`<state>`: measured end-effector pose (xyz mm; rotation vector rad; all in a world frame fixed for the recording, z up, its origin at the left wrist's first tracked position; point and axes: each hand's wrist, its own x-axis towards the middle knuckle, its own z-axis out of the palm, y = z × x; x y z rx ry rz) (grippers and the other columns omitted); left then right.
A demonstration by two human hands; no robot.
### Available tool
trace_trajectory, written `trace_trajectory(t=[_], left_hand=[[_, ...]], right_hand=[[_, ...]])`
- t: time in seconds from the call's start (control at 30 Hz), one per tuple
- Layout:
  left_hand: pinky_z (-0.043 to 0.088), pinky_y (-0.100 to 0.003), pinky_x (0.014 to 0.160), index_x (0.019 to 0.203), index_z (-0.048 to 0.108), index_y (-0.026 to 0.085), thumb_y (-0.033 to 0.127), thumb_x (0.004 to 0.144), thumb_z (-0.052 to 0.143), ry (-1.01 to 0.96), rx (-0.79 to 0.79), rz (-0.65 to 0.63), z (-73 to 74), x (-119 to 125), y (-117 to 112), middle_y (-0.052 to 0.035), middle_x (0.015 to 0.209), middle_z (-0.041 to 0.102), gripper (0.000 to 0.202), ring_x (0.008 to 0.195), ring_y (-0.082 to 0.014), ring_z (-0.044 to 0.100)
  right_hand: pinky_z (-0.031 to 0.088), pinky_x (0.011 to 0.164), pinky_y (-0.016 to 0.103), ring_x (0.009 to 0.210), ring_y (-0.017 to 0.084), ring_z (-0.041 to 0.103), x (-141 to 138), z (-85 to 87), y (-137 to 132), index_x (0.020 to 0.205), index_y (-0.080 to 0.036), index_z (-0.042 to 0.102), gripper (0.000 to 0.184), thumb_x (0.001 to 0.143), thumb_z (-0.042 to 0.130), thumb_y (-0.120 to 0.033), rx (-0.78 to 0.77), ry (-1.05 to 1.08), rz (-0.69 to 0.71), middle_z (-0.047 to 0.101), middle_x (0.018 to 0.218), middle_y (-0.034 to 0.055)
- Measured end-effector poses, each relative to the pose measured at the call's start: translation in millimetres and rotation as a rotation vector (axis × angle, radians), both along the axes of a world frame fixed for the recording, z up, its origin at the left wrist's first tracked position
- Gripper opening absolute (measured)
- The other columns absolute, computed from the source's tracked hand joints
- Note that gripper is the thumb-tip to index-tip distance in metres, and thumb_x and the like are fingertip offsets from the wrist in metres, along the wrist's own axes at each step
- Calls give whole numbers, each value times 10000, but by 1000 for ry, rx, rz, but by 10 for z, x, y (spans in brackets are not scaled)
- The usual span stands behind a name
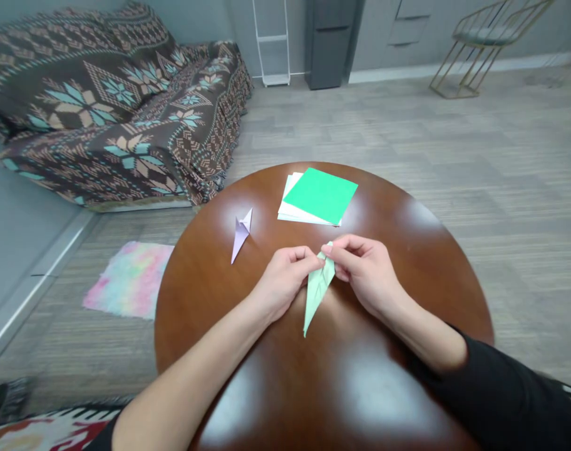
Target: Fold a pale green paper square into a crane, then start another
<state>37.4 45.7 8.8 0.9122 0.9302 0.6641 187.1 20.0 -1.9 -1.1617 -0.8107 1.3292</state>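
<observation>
"What item is being handled?"

"A pale-green origami piece (319, 283) is being held above the round wooden table (421, 269), its long tip being pointed toward the wearer."

"By what grip?"

"Its upper end is being pinched between thumb and fingers by both the left hand (288, 279) and the right hand (367, 269)."

"Surroundings?"

"A lilac origami figure (241, 233) is being supported on the table, to the left; beyond the hands, a stack of square paper sheets (319, 197) is being topped by bright green."
</observation>
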Motion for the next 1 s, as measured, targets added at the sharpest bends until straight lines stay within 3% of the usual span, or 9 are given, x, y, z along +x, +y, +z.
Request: trace_trajectory(t=[0.23, 0.43, 0.57, 0.7, 0.87, 1.0], left_hand=[[375, -234, 616, 679, 588, 157, 313, 704, 790, 8, 29, 19, -37, 2, -5, 18, 653, 593, 257, 601, -101, 514], [434, -238, 657, 766, 692, 151, 367, 768, 787, 132, 273, 47, -15, 9, 3, -8, 728, 691, 236, 659, -129, 592], [485, -264, 710, 839, 738, 146, 375, 790, 786, 141, 315, 76, 11, -4, 11, -45, 800, 748, 239, 721, -167, 657], [500, -267, 720, 880, 725, 142, 375, 798, 789, 129, 322, 92, -6, -15, 20, -55, 828, 761, 255, 731, -168, 673], [493, -237, 681, 913, 600, 194, 318, 785, 802, 109, 358, 159, -1, -1, 9, 7, 743, 727, 270, 682, -140, 668], [520, -229, 747, 856, 654, 178, 268, 804, 780, 163, 491, 145, 6, 10, -12, -13, 831, 728, 164, 801, -146, 695]], right_hand=[[234, 460, 255, 454, 81, 380, 36, 28, 10, 638, -172, 670, 264, 748, 838, -343, 30, -33, -53, 510, 485, -39], [260, 452, 255, 446, 87, 395, 46, 23, 7, 690, -187, 660, 278, 782, 821, -394, 77, -49, -92, 524, 505, -41], [304, 462, 254, 466, 92, 428, 54, -4, 19, 791, -184, 706, 247, 801, 809, -408, 78, -63, -42, 568, 563, -30], [303, 460, 250, 458, 87, 435, 66, -13, 29, 800, -171, 731, 251, 807, 806, -410, 53, -57, 53, 560, 558, -29], [277, 442, 249, 438, 82, 422, 86, -21, 33, 724, -170, 716, 267, 796, 825, -403, 39, -66, 3, 535, 521, -35], [273, 435, 239, 428, 70, 410, 86, -34, 37, 665, -172, 682, 291, 791, 839, -382, 41, -15, -29, 529, 503, -39]])
